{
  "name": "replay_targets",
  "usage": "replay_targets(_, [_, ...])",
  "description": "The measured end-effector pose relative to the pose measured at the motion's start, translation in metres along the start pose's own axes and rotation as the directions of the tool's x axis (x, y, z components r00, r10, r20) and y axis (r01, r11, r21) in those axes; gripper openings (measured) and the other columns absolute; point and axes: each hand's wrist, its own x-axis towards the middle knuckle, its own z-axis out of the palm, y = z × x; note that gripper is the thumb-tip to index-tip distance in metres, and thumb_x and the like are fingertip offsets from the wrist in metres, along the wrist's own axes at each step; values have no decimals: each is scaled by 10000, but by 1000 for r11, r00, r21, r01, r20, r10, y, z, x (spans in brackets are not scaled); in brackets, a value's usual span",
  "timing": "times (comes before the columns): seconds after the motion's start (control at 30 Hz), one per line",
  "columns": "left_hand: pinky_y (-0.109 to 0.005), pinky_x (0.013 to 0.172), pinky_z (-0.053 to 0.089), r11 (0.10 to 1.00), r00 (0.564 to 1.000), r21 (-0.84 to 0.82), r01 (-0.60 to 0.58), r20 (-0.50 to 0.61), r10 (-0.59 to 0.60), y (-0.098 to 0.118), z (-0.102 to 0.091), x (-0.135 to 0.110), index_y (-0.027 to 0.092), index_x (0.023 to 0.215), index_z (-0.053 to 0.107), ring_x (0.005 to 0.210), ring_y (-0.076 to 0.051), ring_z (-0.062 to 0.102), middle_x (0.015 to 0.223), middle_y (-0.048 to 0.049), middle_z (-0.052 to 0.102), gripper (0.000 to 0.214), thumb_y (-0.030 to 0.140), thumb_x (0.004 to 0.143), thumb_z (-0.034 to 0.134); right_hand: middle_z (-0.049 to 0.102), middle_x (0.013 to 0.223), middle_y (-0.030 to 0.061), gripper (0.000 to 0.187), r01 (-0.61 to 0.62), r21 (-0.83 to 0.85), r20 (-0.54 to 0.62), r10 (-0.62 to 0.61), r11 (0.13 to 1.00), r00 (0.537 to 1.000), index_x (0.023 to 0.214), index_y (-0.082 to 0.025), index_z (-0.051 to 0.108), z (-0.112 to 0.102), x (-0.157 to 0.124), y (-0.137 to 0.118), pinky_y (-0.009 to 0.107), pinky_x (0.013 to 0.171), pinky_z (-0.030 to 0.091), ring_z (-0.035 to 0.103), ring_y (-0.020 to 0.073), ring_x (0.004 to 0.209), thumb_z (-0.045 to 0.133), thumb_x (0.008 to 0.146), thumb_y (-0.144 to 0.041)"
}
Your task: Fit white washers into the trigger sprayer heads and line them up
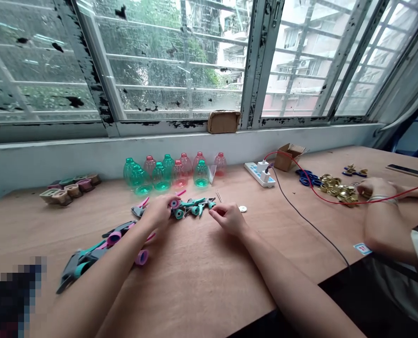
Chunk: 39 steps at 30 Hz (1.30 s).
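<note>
My left hand (pixel 155 211) holds a pink plastic ring (pixel 174 203) at the edge of a heap of teal and grey plastic parts (pixel 193 207) on the wooden table (pixel 209 281). My right hand (pixel 230 219) sits just right of that heap, its thumb and fingertips pinched together. Whether they hold something small is hidden. A small white disc (pixel 242 209) lies just beyond these fingers. Nearer my left forearm lie larger grey and teal plastic pieces (pixel 85 260) and a loose pink ring (pixel 141 257).
Several teal and pink plastic bottles (pixel 161 176) stand along the wall. A power strip (pixel 260 173) trails red and black cables. To the right, a co-worker's hand (pixel 376 188) rests by brass parts (pixel 337 189). Blue rings (pixel 309 177), a cardboard box (pixel 288 157) and small stacked containers (pixel 68 190) also sit there.
</note>
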Motion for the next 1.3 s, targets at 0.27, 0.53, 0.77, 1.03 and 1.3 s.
replay_targets(0.27, [-287, 774, 483, 992, 989, 19, 125, 71, -126, -31, -28, 1, 205, 1175, 613, 849, -214, 637, 1039, -47, 694, 548, 149, 671, 405, 672, 661, 8, 252, -64, -253, 63, 82, 965, 995, 741, -204, 711, -18, 7, 7, 221, 558, 333, 549, 113, 584, 545, 849, -360])
replay_targets(0.53, [-295, 923, 440, 974, 968, 222, 33, 235, -86, -76, -43, -3, 199, 1060, 678, 1120, -274, 561, 1211, -77, 628, 486, 198, 607, 501, 682, 1032, 77, 281, -485, -548, -31, 562, 682, 826, 973, -227, 700, -73, 12, 44, 265, 649, 402, 610, 226, 919, 604, 725, -320])
replay_targets(0.77, [-306, 706, 459, 937, 969, 322, 133, 154, -191, -65, -38, -3, 216, 1122, 625, 928, -289, 629, 1060, -97, 686, 411, 237, 737, 484, 696, 1013, 101, 310, -585, -531, 19, 699, 613, 715, 1023, -220, 688, -80, 6, 67, 269, 663, 429, 643, 227, 870, 615, 723, -252])
replay_targets(1.03, [-227, 549, 410, 998, 975, -48, 45, -214, -55, 31, -43, -50, 240, 1202, 556, 571, -147, 559, 721, -1, 643, 402, 390, 832, 515, 661, 1097, 79, 364, -385, -464, 194, 515, 798, 835, 1050, -231, 695, -76, 7, 71, 246, 778, 439, 607, 209, 969, 692, 700, -330])
replay_targets(1.3, [-231, 617, 429, 950, 978, -235, -206, -16, 208, 51, 33, -87, 247, 1161, 586, 646, -118, 552, 1034, -35, 652, 330, 260, 843, 498, 681, 1007, 70, 219, -322, -464, 264, 475, 825, 839, 902, -197, 747, -69, 9, 72, 236, 777, 433, 614, 196, 903, 686, 692, -194])
